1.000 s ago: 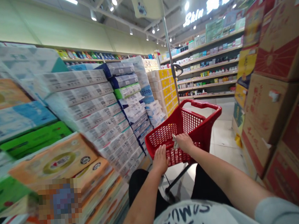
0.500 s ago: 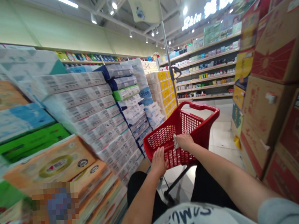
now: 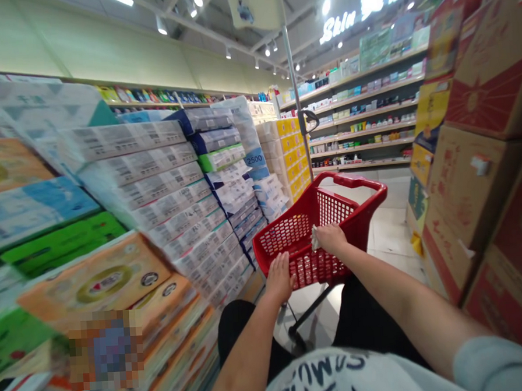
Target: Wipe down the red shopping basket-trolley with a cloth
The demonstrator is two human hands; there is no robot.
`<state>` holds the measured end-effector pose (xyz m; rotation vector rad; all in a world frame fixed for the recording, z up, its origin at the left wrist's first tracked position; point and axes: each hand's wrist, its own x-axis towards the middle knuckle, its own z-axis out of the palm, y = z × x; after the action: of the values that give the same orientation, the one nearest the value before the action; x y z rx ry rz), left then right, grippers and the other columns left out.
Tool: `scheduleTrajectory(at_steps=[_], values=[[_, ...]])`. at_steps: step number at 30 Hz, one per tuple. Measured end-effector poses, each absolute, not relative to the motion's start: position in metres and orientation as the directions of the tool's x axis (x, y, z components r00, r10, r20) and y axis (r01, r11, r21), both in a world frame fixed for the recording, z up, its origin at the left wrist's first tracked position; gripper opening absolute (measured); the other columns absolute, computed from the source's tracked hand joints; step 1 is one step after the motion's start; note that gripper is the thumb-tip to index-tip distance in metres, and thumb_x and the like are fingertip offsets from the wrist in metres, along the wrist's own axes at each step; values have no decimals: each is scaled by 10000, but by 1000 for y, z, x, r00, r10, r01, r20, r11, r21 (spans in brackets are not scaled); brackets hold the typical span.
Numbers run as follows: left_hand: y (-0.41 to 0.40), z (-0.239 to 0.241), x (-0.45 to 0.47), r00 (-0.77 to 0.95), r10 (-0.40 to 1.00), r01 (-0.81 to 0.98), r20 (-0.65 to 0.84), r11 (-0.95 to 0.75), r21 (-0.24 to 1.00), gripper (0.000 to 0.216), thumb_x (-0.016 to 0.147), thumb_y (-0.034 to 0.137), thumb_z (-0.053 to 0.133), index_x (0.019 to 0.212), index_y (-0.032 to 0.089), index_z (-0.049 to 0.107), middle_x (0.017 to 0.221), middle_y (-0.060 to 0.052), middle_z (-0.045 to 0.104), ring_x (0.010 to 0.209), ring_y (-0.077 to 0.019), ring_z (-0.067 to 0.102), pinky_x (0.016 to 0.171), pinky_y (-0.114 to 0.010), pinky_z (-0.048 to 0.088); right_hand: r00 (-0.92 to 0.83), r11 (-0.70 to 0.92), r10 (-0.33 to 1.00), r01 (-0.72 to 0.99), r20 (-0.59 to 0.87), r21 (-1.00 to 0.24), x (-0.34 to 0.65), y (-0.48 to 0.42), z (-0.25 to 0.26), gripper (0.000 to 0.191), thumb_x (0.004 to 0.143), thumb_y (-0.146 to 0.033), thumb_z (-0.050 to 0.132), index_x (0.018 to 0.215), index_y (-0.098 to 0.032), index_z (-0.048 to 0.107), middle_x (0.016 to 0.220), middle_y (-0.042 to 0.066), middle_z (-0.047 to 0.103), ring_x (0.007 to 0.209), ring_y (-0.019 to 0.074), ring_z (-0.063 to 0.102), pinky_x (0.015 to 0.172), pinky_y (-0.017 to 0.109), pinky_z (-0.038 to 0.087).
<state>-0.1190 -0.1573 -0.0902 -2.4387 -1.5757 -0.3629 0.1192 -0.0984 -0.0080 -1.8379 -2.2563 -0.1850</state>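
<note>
Whitish cloth (image 3: 314, 238) pokes out left from the right hand (image 3: 332, 238).

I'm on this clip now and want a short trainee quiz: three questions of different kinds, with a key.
1. As the camera sees it, where do the brown cartons stand relative to the shopping cart: (a) to its left, (b) to its right, (c) inside it?
2. True or false: the shopping cart is green.
3. Which hand holds the pale cloth?

Key:
1. b
2. False; it is red.
3. The right hand.
</note>
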Motion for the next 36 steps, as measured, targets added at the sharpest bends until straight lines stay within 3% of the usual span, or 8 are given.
scheduleTrajectory(at_steps=[3, 5, 9, 13, 19, 26, 31, 36], values=[[-156, -92, -121, 402, 852, 911, 336, -408, -54, 693, 862, 254, 503, 1478, 100, 224, 1523, -164, 334, 1427, -287, 270, 1150, -488, 278, -211, 224, 961, 973, 179, -55, 123, -93, -1, 241, 916, -346, 529, 924, -178, 702, 899, 121, 729, 886, 237, 681, 808, 334, 414], [-156, -94, -120, 402, 850, 911, 341, -410, -52, 695, 859, 250, 501, 1478, 101, 222, 1519, -165, 341, 1422, -288, 280, 1147, -491, 281, -208, 220, 965, 973, 157, -64, 127, -92, 1, 307, 944, -394, 478, 892, -192, 704, 887, 113, 729, 844, 221, 682, 778, 320, 417], [-155, -95, -117, 382, 853, 917, 355, -396, -35, 676, 861, 255, 501, 1466, 93, 247, 1512, -163, 354, 1416, -296, 290, 1152, -494, 268, -244, 264, 937, 963, 250, -49, 138, -103, -7, 453, 1010, -421, 273, 977, -188, 661, 1025, 117, 705, 1006, 204, 625, 909, 331, 362], [-155, -97, -118, 382, 844, 915, 377, -403, -24, 671, 847, 237, 517, 1452, 92, 265, 1501, -158, 372, 1416, -288, 292, 1156, -479, 269, -388, 411, 868, 912, 309, -9, 152, -112, -13, 373, 996, -439, 342, 986, -198, 627, 1059, 87, 693, 1044, 188, 597, 953, 322, 332], [-158, -102, -118, 405, 821, 903, 402, -429, -33, 663, 852, 234, 501, 1456, 112, 254, 1500, -147, 376, 1418, -278, 292, 1149, -484, 278, -209, 229, 949, 972, 237, -59, 144, -99, -3, 240, 947, -329, 458, 942, -177, 644, 892, 104, 719, 864, 206, 668, 797, 317, 404], [-163, -91, -118, 354, 875, 927, 332, -375, -1, 677, 854, 240, 509, 1460, 66, 263, 1530, -141, 329, 1440, -277, 231, 1179, -457, 225, -261, 323, 850, 944, 458, -62, 138, -109, -34, 344, 984, -276, 320, 1065, -144, 627, 1035, 143, 686, 1022, 246, 597, 950, 398, 369], [-160, -86, -121, 301, 899, 937, 317, -341, 76, 615, 862, 261, 503, 1435, 119, 331, 1511, -127, 367, 1430, -269, 261, 1178, -469, 213, -292, 490, 683, 863, 669, -124, 139, -115, -67, 459, 855, -59, 376, 1271, -147, 550, 1338, 108, 564, 1283, 231, 435, 1087, 414, 305], [-154, -86, -123, 253, 913, 940, 321, -311, 144, 576, 862, 275, 512, 1409, 155, 381, 1478, -105, 422, 1406, -244, 316, 1180, -450, 217, -293, 563, 650, 806, 701, -185, 131, -108, -69, 435, 829, -48, 412, 1175, -196, 629, 1211, 77, 657, 1178, 220, 536, 1018, 416, 389]])
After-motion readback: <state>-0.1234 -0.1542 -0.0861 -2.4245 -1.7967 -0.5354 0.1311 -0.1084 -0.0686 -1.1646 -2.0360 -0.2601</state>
